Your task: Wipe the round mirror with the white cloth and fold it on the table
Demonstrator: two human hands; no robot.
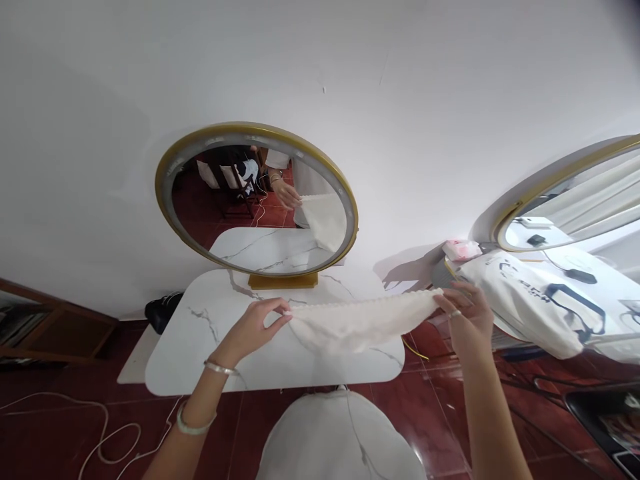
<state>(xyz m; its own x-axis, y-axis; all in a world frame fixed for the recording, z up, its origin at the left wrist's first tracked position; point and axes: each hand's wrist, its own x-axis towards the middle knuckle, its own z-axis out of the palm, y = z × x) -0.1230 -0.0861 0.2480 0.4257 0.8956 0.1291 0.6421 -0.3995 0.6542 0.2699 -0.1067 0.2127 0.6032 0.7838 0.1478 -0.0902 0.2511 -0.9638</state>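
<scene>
Two ends of limp, likely light cloth [355, 323], best held there, are pinched by left hand [250, 330] and right hand [471, 321].

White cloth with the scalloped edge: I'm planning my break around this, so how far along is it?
Done, it seems: the white cloth is opened out, its scalloped edge drawn out lengthwise. In hand: the left hand and right hand pinch that edge's ends, over the white table. Left: letting go, as both hands grip it; anything beyond that I cannot tell.
</scene>
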